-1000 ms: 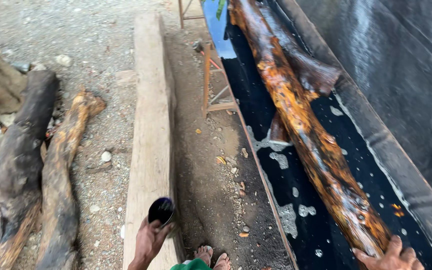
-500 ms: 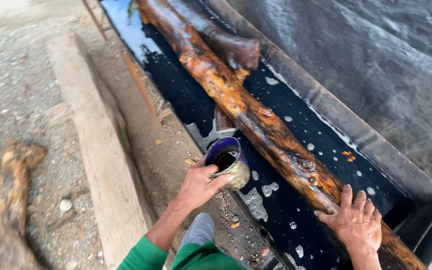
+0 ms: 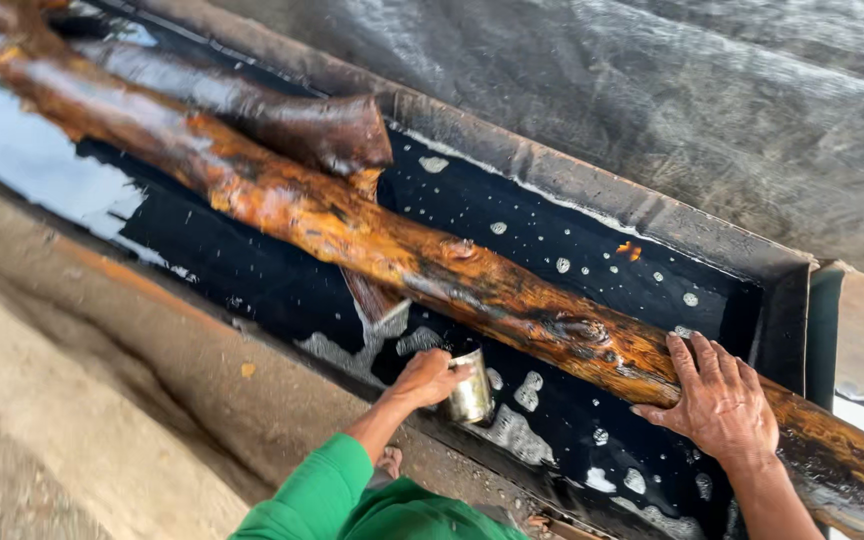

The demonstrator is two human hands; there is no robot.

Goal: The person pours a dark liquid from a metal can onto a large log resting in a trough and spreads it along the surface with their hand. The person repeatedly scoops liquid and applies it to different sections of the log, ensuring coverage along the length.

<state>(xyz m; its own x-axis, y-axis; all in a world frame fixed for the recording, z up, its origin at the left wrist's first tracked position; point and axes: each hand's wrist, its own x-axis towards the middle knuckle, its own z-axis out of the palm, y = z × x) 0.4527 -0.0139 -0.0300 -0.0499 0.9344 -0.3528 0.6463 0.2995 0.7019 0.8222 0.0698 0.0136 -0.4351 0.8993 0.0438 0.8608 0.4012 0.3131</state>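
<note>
Wet orange log (image 3: 432, 265) mostly coated; left hand (image 3: 424, 378) grips can (image 3: 470, 385) at liquid (image 3: 252, 280), right hand (image 3: 720, 400) flat, open on the log's near end.

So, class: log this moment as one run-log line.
left hand: holds metal can over dark liquid | right hand: flat on wet log | trough: foam patches

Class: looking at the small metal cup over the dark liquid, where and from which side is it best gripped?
Grip the metal cup around its round side wall, from the near trough edge, as the left hand does; the wet log blocks its far side.
</note>
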